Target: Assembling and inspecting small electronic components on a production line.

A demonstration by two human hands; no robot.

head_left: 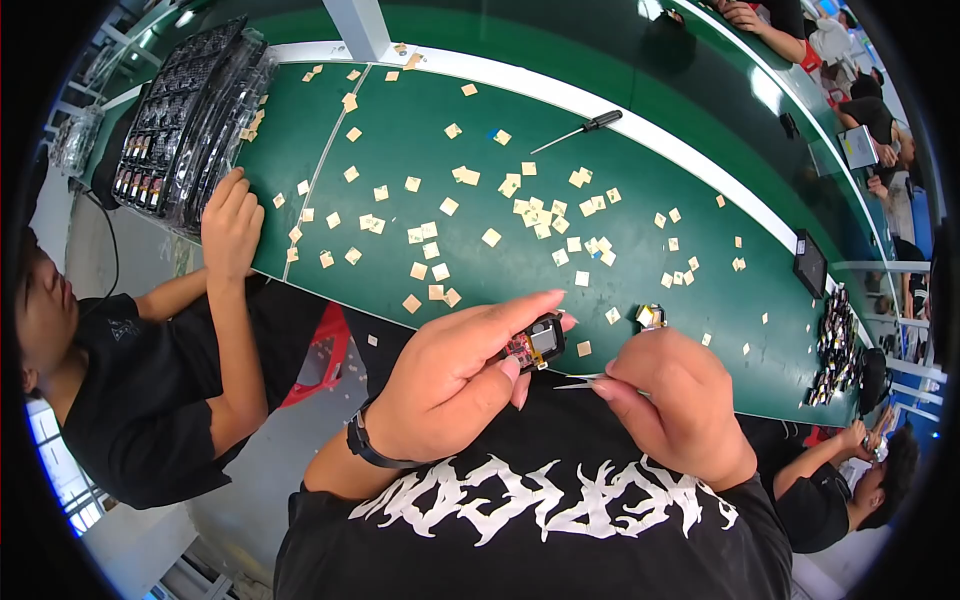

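Observation:
My left hand [450, 375], with a dark band at its wrist, is closed around a small electronic device [546, 338]. The device has a black housing, a grey rectangular face and a red circuit board at its side. Pinched in my right hand [675, 390] is a pair of tweezers [577, 386]; the slim metal tips point left, just below the device and apart from it. Beyond my right knuckles sits a small black, white and yellowish part [649, 317], partly hidden by the hand.
Many cream paper squares [540, 215] lie scattered over the green table [380, 290]. A screwdriver [580, 130] rests near the far rail. Stacked black trays [180, 120] stand at left, beside a co-worker's hand [233, 225]. At right are a black box [810, 264] and a heap of small parts [835, 345].

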